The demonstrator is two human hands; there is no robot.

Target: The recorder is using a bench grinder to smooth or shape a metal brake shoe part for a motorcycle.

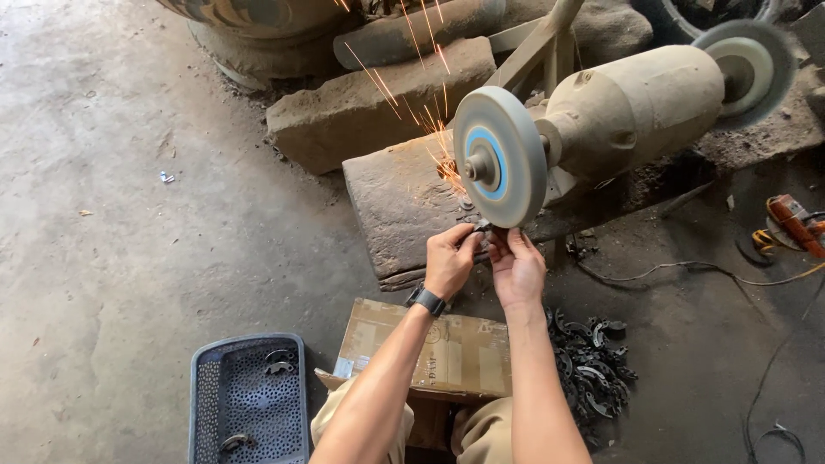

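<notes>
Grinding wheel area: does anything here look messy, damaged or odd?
Sparks fly off the grinding wheel where both hands, left hand and right hand, press a small metal piece. Dark metal parts lie heaped loose on the floor, and the cardboard box looks worn.

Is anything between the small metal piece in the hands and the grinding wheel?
Nothing visible: the left hand and right hand press the small metal piece straight against the grinding wheel rim, sparks flying.

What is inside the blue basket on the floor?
The basket holds three small curved metal parts: two near its far end, one near the bottom edge. Its nearest end is out of frame.
</notes>
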